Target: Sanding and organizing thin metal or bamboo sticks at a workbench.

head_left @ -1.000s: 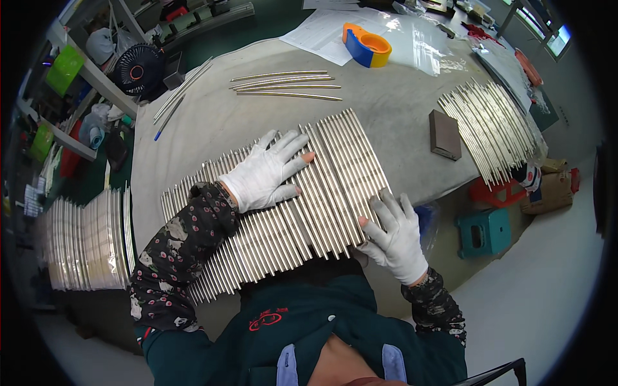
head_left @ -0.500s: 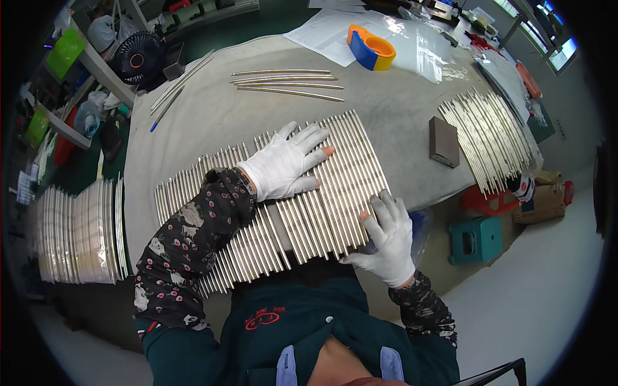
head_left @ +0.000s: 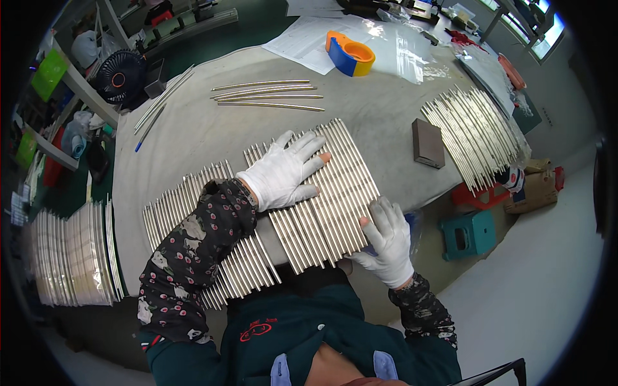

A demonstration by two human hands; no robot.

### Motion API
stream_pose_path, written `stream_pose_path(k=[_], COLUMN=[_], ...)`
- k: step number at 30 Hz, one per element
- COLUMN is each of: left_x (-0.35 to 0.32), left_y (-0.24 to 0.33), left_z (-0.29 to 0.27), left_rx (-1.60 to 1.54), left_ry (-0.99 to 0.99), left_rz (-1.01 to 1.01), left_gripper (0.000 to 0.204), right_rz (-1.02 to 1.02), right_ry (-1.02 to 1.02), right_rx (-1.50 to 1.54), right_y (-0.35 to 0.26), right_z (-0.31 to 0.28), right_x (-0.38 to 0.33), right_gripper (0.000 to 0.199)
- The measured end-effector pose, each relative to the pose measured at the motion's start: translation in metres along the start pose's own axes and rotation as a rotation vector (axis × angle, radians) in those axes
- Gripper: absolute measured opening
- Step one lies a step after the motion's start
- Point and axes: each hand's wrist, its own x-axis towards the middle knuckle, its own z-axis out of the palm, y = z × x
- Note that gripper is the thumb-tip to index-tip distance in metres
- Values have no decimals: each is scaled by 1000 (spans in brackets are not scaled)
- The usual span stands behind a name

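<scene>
A: What is seen beneath the hands?

B: A broad row of slim metal rods (head_left: 335, 186) is laid side by side on the gray table (head_left: 383, 135), close to its near edge.

A: How is their surface best described?

B: A silvery finish is shown, warmed to pale gold in places, and light is thrown back in bright streaks along each length. The row is split into 2 sections by a slanting gap. Both sections are tilted, and their near ends are set in a slightly uneven, stepped line.

A: And the left hand (head_left: 280, 174)?

B: It is laid flat, palm down, across the right section, with its fingers spread. It is covered by a white glove from which 2 bare fingertips are left showing. The left section is partly hidden by a dark flowered sleeve (head_left: 193, 238).

A: Is anything gripped by the right hand (head_left: 389, 244)?

B: That cannot be told. Its gloved fingers are spread and loosely bent at the row's right edge, beside the near corner.

A: What is placed farther off?

B: 4 loose rods (head_left: 270, 105) are scattered beyond the row. To the right, a dark brown block (head_left: 429, 143) is set just beside another bundle of rods (head_left: 476, 138).
</scene>
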Motion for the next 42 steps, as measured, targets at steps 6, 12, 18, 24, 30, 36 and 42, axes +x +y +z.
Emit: stream_pose_path(k=[6, 12, 18, 24, 30, 36, 42], left_x=[15, 14, -26, -141, -141, -84, -59], left_y=[2, 2, 10, 21, 30, 34, 4], left_z=[1, 2, -16, -32, -26, -15, -6], left_rx=[-24, -20, -78, -148, 26, -33, -85], left_ry=[-8, 20, 90, 44, -112, -34, 80], left_rz=[5, -7, -57, -287, -346, -276, -247], left_gripper=[65, 65, 70, 77, 78, 73, 72], right_rz=[35, 24, 99, 133, 31, -20, -33], right_ry=[44, 87, -21, -84, -141, -239, -230], right_rx=[40, 26, -14, 10, 38, 46, 44], right_y=[8, 6, -1, -5, -21, -40, -33], right_z=[-1, 0, -8, -15, -19, -13, -11], right_x=[0, 1, -1, -8, 7, 16, 19], right_gripper=[72, 72, 73, 72, 79, 74, 63])
